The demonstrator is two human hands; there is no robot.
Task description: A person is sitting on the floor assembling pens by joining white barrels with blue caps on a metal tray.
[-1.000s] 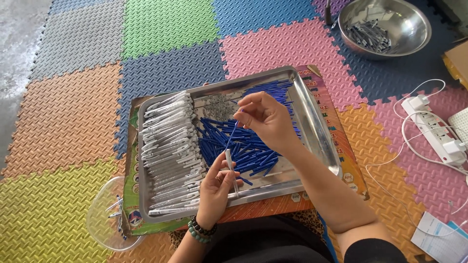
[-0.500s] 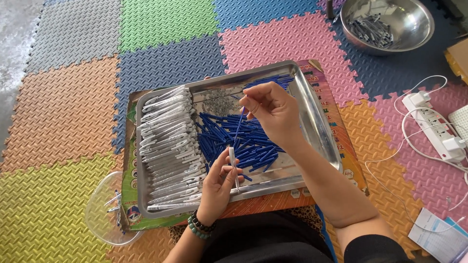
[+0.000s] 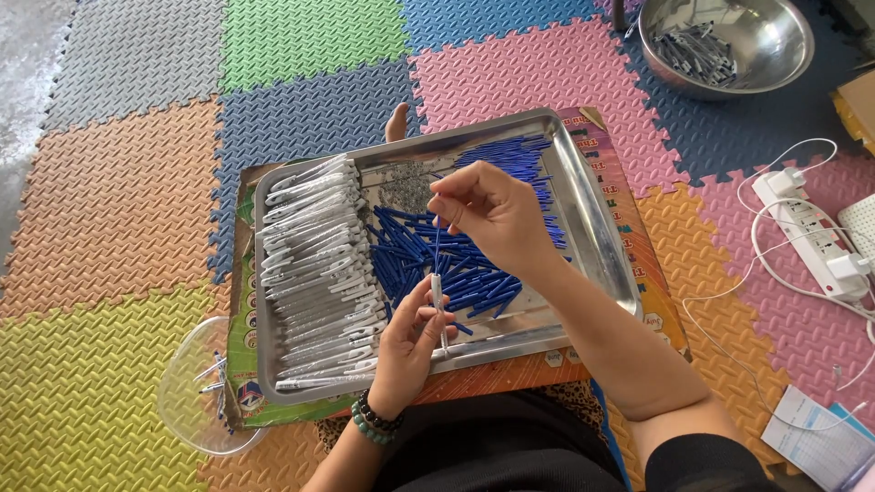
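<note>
Head view looks down on a steel tray [image 3: 583, 205] resting on a cardboard box [image 3: 661, 314] over coloured foam mats [image 3: 118, 200]; the left hand [image 3: 415, 342] pinches a clear pen barrel [image 3: 438, 305] upright near the tray's 6 o'clock edge; the right hand [image 3: 497, 214] — at tray centre — pinches a thin blue refill [image 3: 437, 244] above the barrel's top; blue refills [image 3: 456, 269] heap beneath, white pen barrels [image 3: 314, 264] stack at 9 o'clock; a metal bowl [image 3: 729, 41] sits at 1 o'clock.

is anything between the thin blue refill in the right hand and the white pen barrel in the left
Nothing visible does. The right hand holds the thin blue refill right above the white pen barrel in the left hand, over the steel tray.
</note>
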